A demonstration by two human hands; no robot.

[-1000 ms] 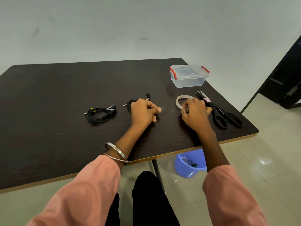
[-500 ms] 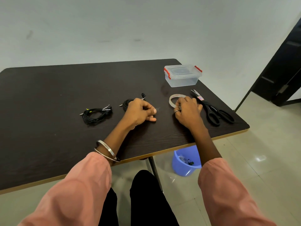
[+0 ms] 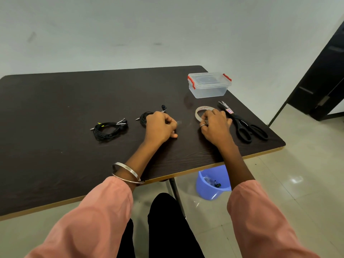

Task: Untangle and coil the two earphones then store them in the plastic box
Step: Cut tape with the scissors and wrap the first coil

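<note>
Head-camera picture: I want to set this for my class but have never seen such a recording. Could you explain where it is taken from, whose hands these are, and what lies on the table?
There is no machine here. A person wears a camera on the head that looks down at their own two bare hands, so the view is theirs.

On the dark table lie two black earphones: one coiled bundle lies free, and the left hand rests closed on the other earphone. The right hand touches a roll of clear tape. To its right lie black scissors. Further back stands the plastic box, lid on, with red clips. A blue bin sits on the floor.
</note>
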